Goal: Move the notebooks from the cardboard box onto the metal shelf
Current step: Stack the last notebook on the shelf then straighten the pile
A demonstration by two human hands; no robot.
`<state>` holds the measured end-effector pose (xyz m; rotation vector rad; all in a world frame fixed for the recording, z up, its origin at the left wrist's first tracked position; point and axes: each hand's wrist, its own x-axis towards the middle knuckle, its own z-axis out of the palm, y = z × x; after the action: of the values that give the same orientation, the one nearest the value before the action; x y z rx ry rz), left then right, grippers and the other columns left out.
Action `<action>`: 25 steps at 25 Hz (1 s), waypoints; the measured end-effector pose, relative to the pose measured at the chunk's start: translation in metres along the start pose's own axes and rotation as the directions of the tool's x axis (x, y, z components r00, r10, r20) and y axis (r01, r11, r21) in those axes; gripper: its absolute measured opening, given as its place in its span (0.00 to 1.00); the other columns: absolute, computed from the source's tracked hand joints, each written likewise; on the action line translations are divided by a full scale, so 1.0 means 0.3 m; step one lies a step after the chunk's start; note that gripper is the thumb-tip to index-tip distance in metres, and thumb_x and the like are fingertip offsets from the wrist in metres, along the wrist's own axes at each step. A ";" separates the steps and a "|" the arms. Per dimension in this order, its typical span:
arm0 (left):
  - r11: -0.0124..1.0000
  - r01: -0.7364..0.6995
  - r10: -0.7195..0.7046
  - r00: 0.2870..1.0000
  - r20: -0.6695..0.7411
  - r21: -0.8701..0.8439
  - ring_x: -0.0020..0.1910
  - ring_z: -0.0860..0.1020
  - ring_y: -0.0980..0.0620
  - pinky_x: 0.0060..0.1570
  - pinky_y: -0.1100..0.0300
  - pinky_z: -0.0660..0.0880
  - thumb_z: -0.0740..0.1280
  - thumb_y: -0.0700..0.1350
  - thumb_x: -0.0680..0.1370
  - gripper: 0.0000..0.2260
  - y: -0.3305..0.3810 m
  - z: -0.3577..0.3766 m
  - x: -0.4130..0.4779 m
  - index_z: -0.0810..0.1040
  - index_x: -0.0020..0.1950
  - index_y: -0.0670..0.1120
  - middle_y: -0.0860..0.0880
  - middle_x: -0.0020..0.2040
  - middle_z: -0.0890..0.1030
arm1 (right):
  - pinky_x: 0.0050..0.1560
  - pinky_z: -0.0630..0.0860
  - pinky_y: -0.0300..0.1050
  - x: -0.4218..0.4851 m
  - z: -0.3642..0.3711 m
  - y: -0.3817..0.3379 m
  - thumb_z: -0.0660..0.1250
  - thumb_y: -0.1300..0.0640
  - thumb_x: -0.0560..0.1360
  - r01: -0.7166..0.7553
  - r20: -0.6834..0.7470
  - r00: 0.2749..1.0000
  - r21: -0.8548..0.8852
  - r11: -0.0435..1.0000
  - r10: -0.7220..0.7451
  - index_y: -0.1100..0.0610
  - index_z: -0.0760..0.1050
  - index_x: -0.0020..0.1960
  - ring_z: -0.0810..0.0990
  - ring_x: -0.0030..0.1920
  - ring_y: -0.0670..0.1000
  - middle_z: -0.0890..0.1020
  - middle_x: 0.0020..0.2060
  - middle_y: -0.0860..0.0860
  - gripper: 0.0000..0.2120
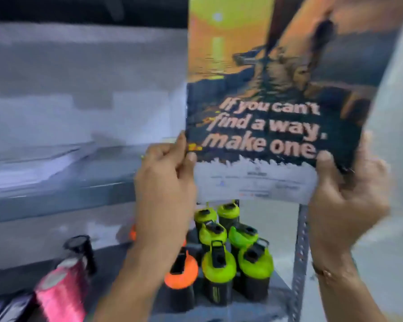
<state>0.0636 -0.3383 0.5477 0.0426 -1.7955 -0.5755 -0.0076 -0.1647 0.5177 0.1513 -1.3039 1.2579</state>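
I hold a notebook [265, 94] upright in front of me; its cover shows a sunset scene and the words "If you can't find a way, make one." My left hand [165, 182] grips its lower left corner and my right hand [344, 194] grips its lower right corner. The notebook is raised above the right end of the grey metal shelf [56, 194]. On that shelf, to the left, lies a blurred flat stack of pale notebooks [40, 163]. The cardboard box is not in view.
On the lower shelf stand several bottles with lime-green lids [237, 254] and one with an orange lid [180, 275]. A pink bottle with a black cap [65, 287] is at the lower left. A perforated metal upright [300, 252] runs down the shelf's right side.
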 end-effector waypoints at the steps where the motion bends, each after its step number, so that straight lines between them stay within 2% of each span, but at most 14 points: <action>1: 0.995 0.044 -0.045 0.999 0.012 0.094 0.41 0.74 0.47 0.39 0.64 0.63 0.65 0.41 0.78 0.13 -0.019 -0.020 0.076 0.79 0.61 0.42 0.42 0.43 0.78 | 0.51 0.72 0.47 0.036 0.055 -0.028 0.66 0.55 0.74 0.030 0.055 0.998 -0.031 0.999 -0.028 0.61 0.72 0.66 0.79 0.48 0.60 0.81 0.49 0.66 0.22; 3: 0.965 0.124 -0.134 0.991 0.030 0.232 0.47 0.78 0.37 0.45 0.53 0.67 0.64 0.42 0.78 0.11 -0.062 -0.022 0.201 0.81 0.55 0.39 0.34 0.46 0.82 | 0.49 0.71 0.46 0.121 0.224 -0.075 0.66 0.59 0.74 0.029 0.314 0.949 -0.078 0.997 -0.003 0.59 0.75 0.63 0.79 0.49 0.60 0.82 0.49 0.64 0.18; 6: 0.889 0.202 -0.296 0.938 0.178 0.410 0.52 0.78 0.35 0.49 0.53 0.74 0.62 0.42 0.78 0.12 -0.143 0.033 0.293 0.82 0.51 0.37 0.33 0.50 0.82 | 0.43 0.73 0.46 0.169 0.393 -0.043 0.62 0.62 0.74 0.098 0.651 0.752 -0.261 0.960 0.100 0.62 0.79 0.52 0.81 0.50 0.63 0.83 0.48 0.64 0.10; 9: 0.834 0.334 -0.487 0.820 0.301 0.438 0.56 0.78 0.39 0.52 0.57 0.75 0.64 0.44 0.77 0.12 -0.194 0.060 0.294 0.82 0.55 0.40 0.38 0.56 0.82 | 0.54 0.75 0.51 0.145 0.421 -0.007 0.58 0.60 0.74 0.071 0.718 0.595 -0.495 0.866 0.362 0.66 0.77 0.51 0.77 0.57 0.65 0.80 0.53 0.67 0.12; 11: 0.843 0.368 -0.503 0.797 0.333 0.392 0.53 0.79 0.41 0.48 0.59 0.73 0.65 0.46 0.76 0.12 -0.202 0.060 0.290 0.83 0.53 0.40 0.40 0.54 0.83 | 0.55 0.75 0.51 0.134 0.420 0.002 0.57 0.61 0.73 0.029 0.725 0.550 -0.512 0.858 0.414 0.65 0.76 0.50 0.77 0.55 0.64 0.80 0.54 0.65 0.13; 13: 0.859 0.354 -0.481 0.807 0.343 0.371 0.44 0.77 0.42 0.41 0.60 0.69 0.65 0.47 0.77 0.11 -0.183 0.039 0.280 0.84 0.45 0.42 0.39 0.45 0.83 | 0.45 0.73 0.45 0.137 0.408 -0.013 0.58 0.58 0.75 0.047 0.734 0.566 -0.484 0.874 0.376 0.63 0.76 0.42 0.78 0.47 0.62 0.82 0.46 0.63 0.11; 14: 0.876 0.338 -0.451 0.827 0.336 0.344 0.39 0.75 0.44 0.36 0.60 0.67 0.65 0.49 0.77 0.12 -0.173 0.025 0.269 0.82 0.41 0.43 0.38 0.41 0.81 | 0.39 0.70 0.43 0.138 0.387 -0.031 0.59 0.54 0.76 0.052 0.741 0.579 -0.450 0.892 0.340 0.61 0.73 0.35 0.78 0.41 0.60 0.81 0.37 0.61 0.15; 16: 0.927 0.308 -0.367 0.866 0.340 0.215 0.34 0.74 0.49 0.33 0.63 0.66 0.66 0.52 0.77 0.15 -0.168 -0.006 0.238 0.84 0.40 0.43 0.40 0.39 0.83 | 0.29 0.63 0.42 0.132 0.317 -0.049 0.60 0.46 0.77 0.080 0.788 0.566 -0.344 0.936 0.241 0.59 0.65 0.26 0.71 0.29 0.56 0.70 0.23 0.56 0.26; 17: 0.941 0.309 -0.339 0.861 0.379 0.139 0.36 0.76 0.55 0.36 0.66 0.68 0.67 0.52 0.76 0.13 -0.162 -0.024 0.221 0.86 0.43 0.44 0.46 0.41 0.85 | 0.29 0.63 0.43 0.129 0.278 -0.048 0.61 0.44 0.76 0.101 0.823 0.533 -0.291 0.951 0.195 0.60 0.67 0.26 0.70 0.28 0.56 0.69 0.22 0.56 0.26; 18: 0.950 0.297 -0.308 0.846 0.434 0.095 0.41 0.77 0.60 0.39 0.70 0.69 0.70 0.51 0.74 0.11 -0.153 -0.042 0.205 0.86 0.47 0.46 0.55 0.45 0.85 | 0.32 0.64 0.43 0.126 0.242 -0.046 0.63 0.44 0.75 0.106 0.855 0.491 -0.246 0.963 0.164 0.60 0.75 0.29 0.73 0.31 0.57 0.75 0.26 0.58 0.23; 19: 0.960 0.263 -0.276 0.831 0.484 0.096 0.46 0.77 0.63 0.44 0.71 0.69 0.71 0.50 0.73 0.11 -0.152 -0.050 0.194 0.85 0.51 0.47 0.59 0.50 0.83 | 0.35 0.65 0.41 0.125 0.216 -0.040 0.65 0.45 0.74 0.092 0.874 0.464 -0.207 0.974 0.142 0.58 0.82 0.39 0.79 0.39 0.56 0.83 0.35 0.59 0.18; 21: 0.968 0.200 -0.248 0.835 0.491 0.149 0.54 0.77 0.61 0.52 0.68 0.68 0.72 0.48 0.73 0.12 -0.162 -0.045 0.194 0.84 0.54 0.47 0.56 0.57 0.83 | 0.34 0.66 0.35 0.130 0.209 -0.031 0.67 0.48 0.73 0.054 0.884 0.454 -0.153 0.987 0.112 0.53 0.82 0.53 0.80 0.48 0.50 0.85 0.53 0.54 0.13; 23: 0.960 0.203 -0.272 0.841 0.468 0.194 0.58 0.78 0.57 0.55 0.65 0.69 0.71 0.48 0.74 0.11 -0.158 -0.035 0.203 0.84 0.54 0.47 0.53 0.58 0.83 | 0.30 0.66 0.33 0.137 0.230 -0.018 0.67 0.49 0.74 0.073 0.896 0.430 -0.157 0.985 0.111 0.53 0.81 0.56 0.76 0.47 0.46 0.84 0.56 0.53 0.14; 25: 0.952 0.206 -0.288 0.852 0.437 0.224 0.59 0.78 0.53 0.57 0.63 0.70 0.71 0.47 0.74 0.11 -0.152 -0.025 0.203 0.84 0.54 0.47 0.52 0.58 0.84 | 0.35 0.68 0.31 0.140 0.234 -0.015 0.67 0.50 0.74 0.108 0.900 0.423 -0.168 0.980 0.108 0.54 0.80 0.57 0.77 0.49 0.47 0.83 0.57 0.53 0.14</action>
<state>0.0397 -0.4003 0.5854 0.2789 -2.3313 -0.6528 -0.0580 -0.1905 0.5769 0.7934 -2.3788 1.0111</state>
